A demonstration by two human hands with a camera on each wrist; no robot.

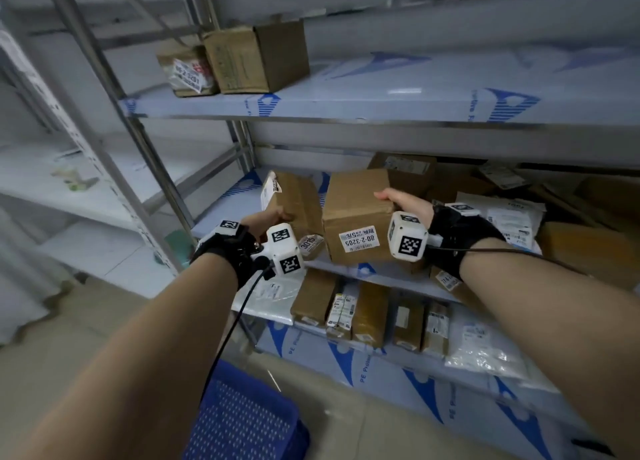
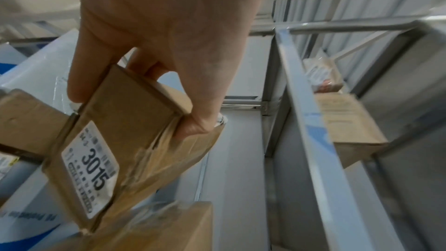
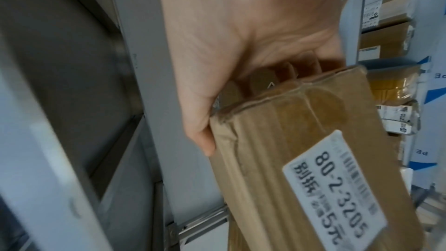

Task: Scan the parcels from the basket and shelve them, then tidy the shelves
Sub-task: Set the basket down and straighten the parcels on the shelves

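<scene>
In the head view both hands reach into the middle shelf (image 1: 225, 217). My left hand (image 1: 273, 217) grips a slim brown parcel (image 1: 298, 200) labelled 3015, held tilted at the shelf's left end. The left wrist view shows the thumb and fingers of the left hand (image 2: 135, 110) pinching the narrow sides of this 3015 parcel (image 2: 96, 159). My right hand (image 1: 398, 200) holds a bigger brown box (image 1: 356, 217) labelled 80-2-3205 by its top right edge. In the right wrist view the right hand (image 3: 241, 112) has its thumb on the front of that box (image 3: 313, 178) and its fingers behind it.
A blue perforated basket (image 1: 242, 421) stands on the floor below my left arm. Two cartons (image 1: 256, 58) sit on the upper shelf. More boxes and white mailer bags (image 1: 512, 224) crowd the middle shelf's right. A row of upright parcels (image 1: 370, 314) fills the lower shelf. A metal upright (image 1: 138, 141) stands at left.
</scene>
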